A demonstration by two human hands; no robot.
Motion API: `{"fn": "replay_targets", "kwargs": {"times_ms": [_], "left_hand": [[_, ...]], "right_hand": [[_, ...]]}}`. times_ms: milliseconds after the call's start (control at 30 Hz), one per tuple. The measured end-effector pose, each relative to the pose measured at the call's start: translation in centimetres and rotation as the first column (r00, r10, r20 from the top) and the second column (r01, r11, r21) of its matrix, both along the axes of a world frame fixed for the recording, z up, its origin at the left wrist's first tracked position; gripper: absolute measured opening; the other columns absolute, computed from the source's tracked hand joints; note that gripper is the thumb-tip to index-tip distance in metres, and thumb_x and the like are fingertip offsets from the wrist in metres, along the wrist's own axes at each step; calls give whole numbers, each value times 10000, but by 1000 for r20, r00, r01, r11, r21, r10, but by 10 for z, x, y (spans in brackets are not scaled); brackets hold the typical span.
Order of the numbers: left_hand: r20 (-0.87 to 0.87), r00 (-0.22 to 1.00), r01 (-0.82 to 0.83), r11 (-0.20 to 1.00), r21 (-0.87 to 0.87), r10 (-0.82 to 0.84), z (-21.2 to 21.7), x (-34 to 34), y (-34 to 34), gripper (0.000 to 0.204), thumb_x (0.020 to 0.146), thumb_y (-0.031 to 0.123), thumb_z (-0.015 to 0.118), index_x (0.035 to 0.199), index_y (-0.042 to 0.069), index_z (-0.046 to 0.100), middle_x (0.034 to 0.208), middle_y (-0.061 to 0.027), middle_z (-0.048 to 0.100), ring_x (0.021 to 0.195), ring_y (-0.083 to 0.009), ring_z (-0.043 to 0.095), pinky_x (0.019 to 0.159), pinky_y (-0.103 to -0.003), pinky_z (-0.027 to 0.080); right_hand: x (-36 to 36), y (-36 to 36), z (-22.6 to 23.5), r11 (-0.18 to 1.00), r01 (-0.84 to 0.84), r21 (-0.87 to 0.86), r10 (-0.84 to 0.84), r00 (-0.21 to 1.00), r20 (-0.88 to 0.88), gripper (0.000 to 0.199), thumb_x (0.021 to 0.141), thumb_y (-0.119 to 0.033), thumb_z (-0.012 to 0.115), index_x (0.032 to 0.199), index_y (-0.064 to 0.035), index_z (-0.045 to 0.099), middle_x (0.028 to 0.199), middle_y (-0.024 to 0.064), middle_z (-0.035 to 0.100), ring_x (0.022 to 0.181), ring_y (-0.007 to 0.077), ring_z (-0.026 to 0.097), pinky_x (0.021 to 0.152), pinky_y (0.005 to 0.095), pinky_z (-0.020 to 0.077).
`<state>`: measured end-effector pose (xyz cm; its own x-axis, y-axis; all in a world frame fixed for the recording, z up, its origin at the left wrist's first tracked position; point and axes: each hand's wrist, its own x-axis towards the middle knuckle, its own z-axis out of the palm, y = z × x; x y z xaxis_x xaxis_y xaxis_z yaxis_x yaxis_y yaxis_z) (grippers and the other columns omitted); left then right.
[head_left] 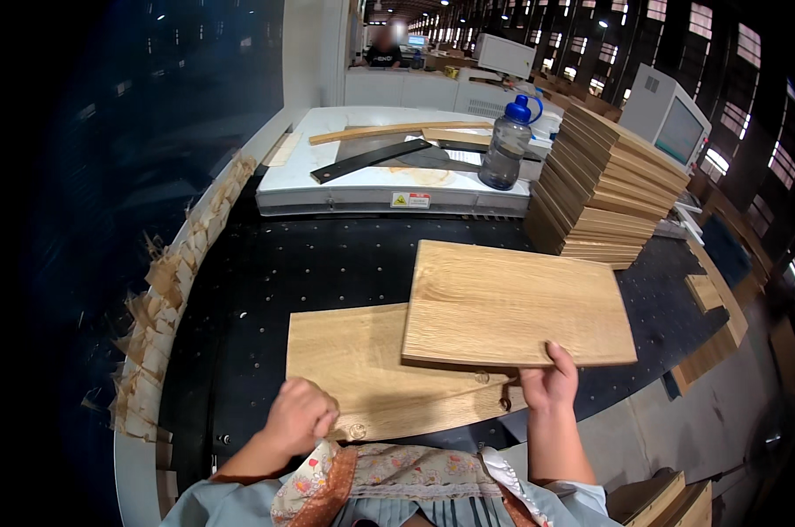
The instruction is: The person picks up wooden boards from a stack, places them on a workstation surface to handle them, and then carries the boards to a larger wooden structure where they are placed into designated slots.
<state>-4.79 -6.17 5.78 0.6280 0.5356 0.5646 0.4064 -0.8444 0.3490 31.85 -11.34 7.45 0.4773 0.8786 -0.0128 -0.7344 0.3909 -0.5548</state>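
My right hand point(551, 385) grips a light wood-grain board point(516, 303) by its near edge, thumb on top and fingers underneath. This board is tilted and overlaps a second wood-grain board point(336, 347) lying on the black perforated table point(239, 299). Round holes or fittings show along the near part of the lower board. At that board's near left corner, my left hand point(302, 413) is closed with its fingers curled in. Whatever those fingers hold, if anything, is hidden.
A tall stack of boards point(582, 189) stands at the back right. Behind the table, a white ledge point(283, 189) bears a blue-capped water bottle point(503, 151), a black strip point(371, 161) and wood strips. Torn brown tape pieces point(165, 281) line the left rail. A monitor point(678, 123) is far right.
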Motion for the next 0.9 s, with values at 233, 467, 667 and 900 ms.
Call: {"fn": "replay_targets", "kwargs": {"times_ms": [233, 467, 667, 900], "left_hand": [[49, 981, -186, 982, -26, 187, -21, -15, -47, 212, 678, 98, 674, 873, 66, 596, 906, -57, 601, 893, -254, 538, 851, -383, 413], [-9, 906, -423, 905, -33, 423, -33, -25, -81, 453, 652, 263, 712, 1034, 44, 606, 1093, -136, 558, 1114, -336, 469, 945, -421, 380], [23, 836, -536, 826, -175, 548, -37, -17, -97, 420, 632, 187, 738, 1010, 58, 606, 1149, -139, 513, 1170, -356, 416, 963, -434, 350], [110, 843, -525, 850, -48, 527, -10, -10, -91, 363, 667, 149, 699, 994, 27, 598, 1120, -158, 531, 1118, -368, 456, 937, -435, 376]], "right_hand": [[-56, 97, 10, 949, -262, -176, 237, 959, -152, 316, 865, -96, 502, 1162, -14, 433, 1215, 155, 478, 1119, 313, 473, 948, 477, 399], [-104, 191, -28, 893, -381, -238, 327, 915, -238, 353, 851, -101, 525, 1187, -47, 431, 1188, 143, 489, 1059, 341, 511, 866, 486, 474], [-112, 206, -29, 755, -545, -364, 570, 820, -45, 418, 889, -345, 525, 1193, -68, 451, 1162, 175, 532, 929, 299, 577, 750, 397, 518], [-47, 119, 57, 692, -687, -222, 637, 437, 635, 365, 866, -193, 560, 1148, 30, 493, 975, 172, 632, 773, 210, 640, 651, 314, 545]]}}
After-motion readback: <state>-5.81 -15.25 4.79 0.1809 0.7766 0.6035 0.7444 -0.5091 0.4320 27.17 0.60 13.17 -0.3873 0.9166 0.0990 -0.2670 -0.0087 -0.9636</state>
